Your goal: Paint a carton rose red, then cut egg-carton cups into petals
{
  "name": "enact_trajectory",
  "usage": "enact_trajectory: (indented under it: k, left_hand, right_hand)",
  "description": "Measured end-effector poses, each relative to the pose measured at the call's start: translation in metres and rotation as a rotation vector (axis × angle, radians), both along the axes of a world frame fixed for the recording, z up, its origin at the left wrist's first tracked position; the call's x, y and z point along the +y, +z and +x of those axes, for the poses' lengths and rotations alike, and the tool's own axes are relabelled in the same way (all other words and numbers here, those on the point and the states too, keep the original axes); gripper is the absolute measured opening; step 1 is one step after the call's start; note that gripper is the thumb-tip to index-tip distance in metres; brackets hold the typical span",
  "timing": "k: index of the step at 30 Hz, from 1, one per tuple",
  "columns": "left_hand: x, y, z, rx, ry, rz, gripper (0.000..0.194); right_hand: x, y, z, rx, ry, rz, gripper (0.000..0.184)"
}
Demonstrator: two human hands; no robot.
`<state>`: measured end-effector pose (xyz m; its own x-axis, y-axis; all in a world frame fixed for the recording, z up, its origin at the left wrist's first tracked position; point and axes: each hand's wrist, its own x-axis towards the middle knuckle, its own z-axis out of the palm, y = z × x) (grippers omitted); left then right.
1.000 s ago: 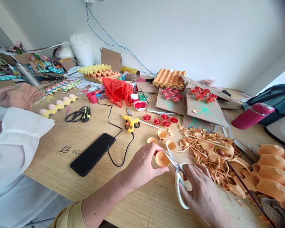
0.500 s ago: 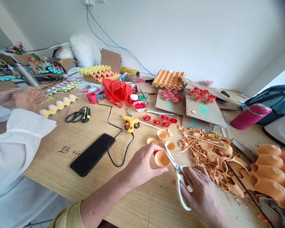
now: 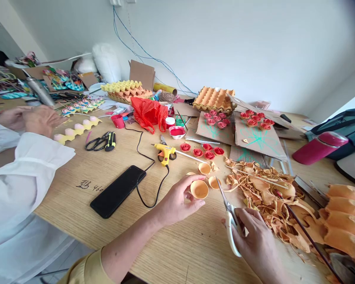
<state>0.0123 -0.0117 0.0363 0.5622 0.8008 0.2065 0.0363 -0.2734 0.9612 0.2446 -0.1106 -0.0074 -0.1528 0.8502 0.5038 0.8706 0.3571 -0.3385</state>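
Note:
In the head view, my left hand (image 3: 177, 199) holds a small orange egg-carton cup (image 3: 199, 189) by its side, its opening turned toward me. My right hand (image 3: 256, 236) grips white-handled scissors (image 3: 231, 221), their blades pointing up and away, apart from the cup. Beyond the blade tips sits another orange cup (image 3: 214, 182) on the table. A stack of cups (image 3: 204, 169) stands behind it, and one more is partly hidden behind my left fingers. To the right of the scissors lies a heap of orange carton scraps (image 3: 266, 189).
A yellow glue gun (image 3: 165, 153) with its cord and a black phone (image 3: 117, 192) lie left. Red paper-like roses (image 3: 207, 152) sit beyond the cups. An orange egg tray (image 3: 344, 213) and pink bottle (image 3: 319, 148) stand right. A co-worker's hands (image 3: 38, 118) are at far left.
The scissors have drawn away from the cup's rim, to the right. My left hand still holds the cup, slightly higher and more to the left. The view has shifted a little.

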Motion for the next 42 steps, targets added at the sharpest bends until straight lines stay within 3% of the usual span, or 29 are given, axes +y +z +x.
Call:
enact_trajectory:
  k: [6,12,27,37,42]
  left_hand:
    - [0.0024,-0.0026,-0.0012,0.044,0.044,-0.09,0.055]
    - [0.0061,-0.0022,-0.0015,0.013,0.008,-0.187,0.048]
    - [0.005,-0.0029,-0.0046,0.073,-0.066,-0.117,0.051]
    - [0.0066,-0.0054,-0.0064,0.08,-0.022,-0.089,0.05]
    - [0.0051,-0.0021,-0.0045,-0.066,-0.087,-0.24,0.046]
  right_hand:
    - [0.0004,0.0055,-0.0043,0.009,0.006,0.009,0.022]
    - [-0.0001,0.0061,-0.0049,0.002,0.01,-0.005,0.019]
    - [-0.0008,0.0031,-0.008,0.003,0.037,-0.193,0.012]
    - [-0.0009,0.0047,-0.0081,0.005,0.021,-0.129,0.016]
    - [0.0003,0.0059,-0.0073,-0.006,0.019,-0.095,0.019]
